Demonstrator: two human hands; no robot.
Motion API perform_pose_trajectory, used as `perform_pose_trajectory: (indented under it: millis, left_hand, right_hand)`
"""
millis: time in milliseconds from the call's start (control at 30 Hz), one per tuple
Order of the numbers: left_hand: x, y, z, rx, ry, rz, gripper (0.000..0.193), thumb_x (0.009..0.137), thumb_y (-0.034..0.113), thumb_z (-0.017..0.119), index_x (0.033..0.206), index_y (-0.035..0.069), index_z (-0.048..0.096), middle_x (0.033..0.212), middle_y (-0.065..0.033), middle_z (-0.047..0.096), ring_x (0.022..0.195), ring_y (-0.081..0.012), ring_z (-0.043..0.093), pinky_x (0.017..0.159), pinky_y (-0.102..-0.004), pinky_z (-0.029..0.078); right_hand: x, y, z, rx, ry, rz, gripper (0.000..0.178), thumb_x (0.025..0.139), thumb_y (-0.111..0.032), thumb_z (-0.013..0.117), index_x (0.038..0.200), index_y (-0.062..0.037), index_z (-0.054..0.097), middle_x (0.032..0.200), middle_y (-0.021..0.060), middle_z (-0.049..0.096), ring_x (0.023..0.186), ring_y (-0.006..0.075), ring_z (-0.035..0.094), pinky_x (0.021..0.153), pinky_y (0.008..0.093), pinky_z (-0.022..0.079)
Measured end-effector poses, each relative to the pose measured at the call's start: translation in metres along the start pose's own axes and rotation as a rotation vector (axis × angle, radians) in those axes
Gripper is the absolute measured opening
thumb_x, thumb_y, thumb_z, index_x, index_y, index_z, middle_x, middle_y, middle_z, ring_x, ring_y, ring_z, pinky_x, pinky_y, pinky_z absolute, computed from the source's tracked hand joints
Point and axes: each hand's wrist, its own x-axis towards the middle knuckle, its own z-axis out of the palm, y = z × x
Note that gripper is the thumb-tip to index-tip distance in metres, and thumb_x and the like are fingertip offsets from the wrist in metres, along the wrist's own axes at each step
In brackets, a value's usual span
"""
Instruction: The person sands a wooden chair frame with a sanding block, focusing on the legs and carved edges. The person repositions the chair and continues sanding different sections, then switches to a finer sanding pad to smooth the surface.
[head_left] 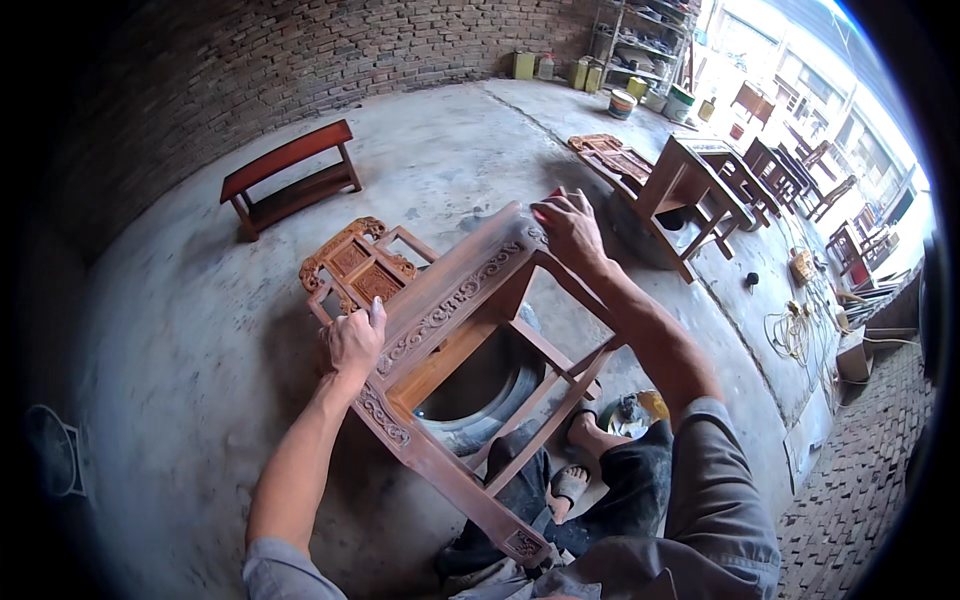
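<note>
A carved wooden chair [432, 268] lies tipped over in front of me, its scrolled apron facing up and its legs pointing toward me. At its near left corner, my left hand [352, 345] is closed round the edge of the seat, thumb raised. My right hand [572, 232] is at the far right corner, fingers bent over a small red pad [543, 212] pressed to the wood. Most of the pad is hidden by the fingers. The carved backrest [365, 265] shows beyond the seat. Under the frame lies a tyre [522, 392].
A red-topped bench [285, 165] stands at the far left. More wooden chair frames [690, 190] are on the right, near coiled cables [792, 335]. Buckets [620, 104] and a shelf rack [640, 45] line the back. By my sandalled feet is a cluttered bowl [632, 415].
</note>
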Motion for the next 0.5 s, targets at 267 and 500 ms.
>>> perform_pose_trajectory:
  millis: [267,500]
  left_hand:
    - [-0.002,-0.001,0.010,-0.035,0.002,0.008,0.061,0.101,0.045,0.045,0.063,0.004,0.068,0.066,-0.0264,0.064,0.066,-0.0461,0.066,0.067,-0.0541,0.052]
    - [0.000,-0.003,0.008,0.018,0.020,0.034,0.060,0.100,0.046,0.047,0.061,0.005,0.067,0.065,-0.0254,0.064,0.063,-0.0453,0.065,0.064,-0.0547,0.051]
  right_hand:
    - [0.004,-0.003,0.028,-0.145,-0.043,-0.156,0.019,0.080,-0.019,0.069,0.097,-0.0254,0.074,0.102,0.0002,0.069,0.125,0.0294,0.050,0.120,0.0619,0.019]
    - [0.016,-0.001,0.011,-0.176,-0.055,-0.192,0.020,0.086,-0.018,0.064,0.101,-0.0274,0.074,0.103,-0.0006,0.074,0.128,0.0283,0.052,0.123,0.0594,0.010]
